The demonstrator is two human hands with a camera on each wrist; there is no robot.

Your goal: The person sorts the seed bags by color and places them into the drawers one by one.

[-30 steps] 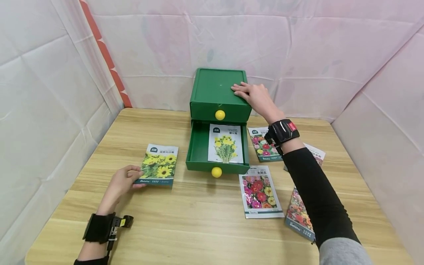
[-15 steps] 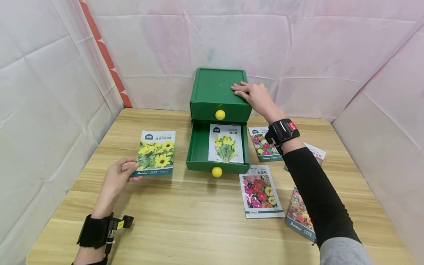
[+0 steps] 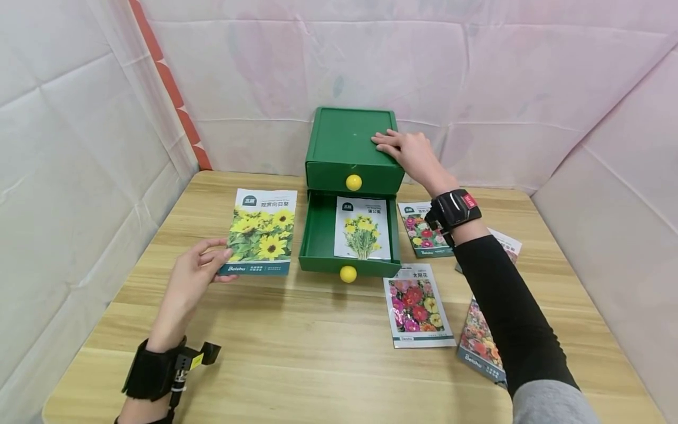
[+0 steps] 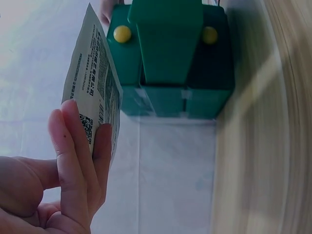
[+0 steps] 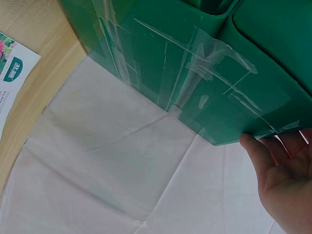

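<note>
My left hand (image 3: 196,277) held the sunflower seed packet (image 3: 262,231) by its lower left corner, thumb on the printed front and fingers (image 4: 78,146) behind it on the back, so my grip was clamped on the packet. The packet stood lifted off the surface (image 3: 318,353), tilted up toward me, its top edge well above my grip. Just to the right of that grip sat the green drawer box (image 3: 352,147), with its lower drawer (image 3: 318,235) pulled out toward me. Inside that drawer lay a yellow-flower packet (image 3: 362,228), flat and face up, to the right of the packet I held. A yellow knob (image 3: 348,274) marked the open drawer's front, and a second yellow knob (image 3: 354,182) sat on the closed upper drawer above it.

My right hand (image 3: 410,152) rested flat on the top of the box at its right edge, fingers straight and spread apart, holding nothing; from the right wrist view my fingertips (image 5: 253,146) touched the box's corner. Below that hand, on the surface right of the box, lay a pink-flower packet (image 3: 424,229), and nearer to me a red-flower packet (image 3: 418,306). Further right, partly under my sleeve (image 3: 508,318), two more packets (image 3: 479,347) showed.
</note>
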